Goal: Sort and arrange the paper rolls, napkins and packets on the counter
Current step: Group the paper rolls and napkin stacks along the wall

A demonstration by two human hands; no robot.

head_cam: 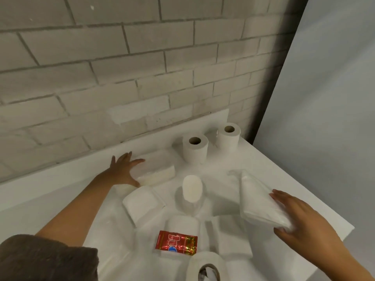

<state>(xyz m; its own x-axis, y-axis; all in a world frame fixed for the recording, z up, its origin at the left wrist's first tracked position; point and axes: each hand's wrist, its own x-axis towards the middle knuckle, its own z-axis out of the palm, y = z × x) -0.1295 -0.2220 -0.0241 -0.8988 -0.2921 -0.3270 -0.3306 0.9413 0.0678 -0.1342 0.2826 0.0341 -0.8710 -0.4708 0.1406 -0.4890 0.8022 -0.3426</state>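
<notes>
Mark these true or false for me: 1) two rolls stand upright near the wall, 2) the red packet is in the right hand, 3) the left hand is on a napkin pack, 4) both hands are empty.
1) True: two toilet rolls stand on end, cores up.
2) False: the red packet lies on the counter, touched by neither hand.
3) True: the left hand rests against a wrapped napkin pack.
4) False: the right hand grips a plastic-wrapped napkin pack.
</notes>
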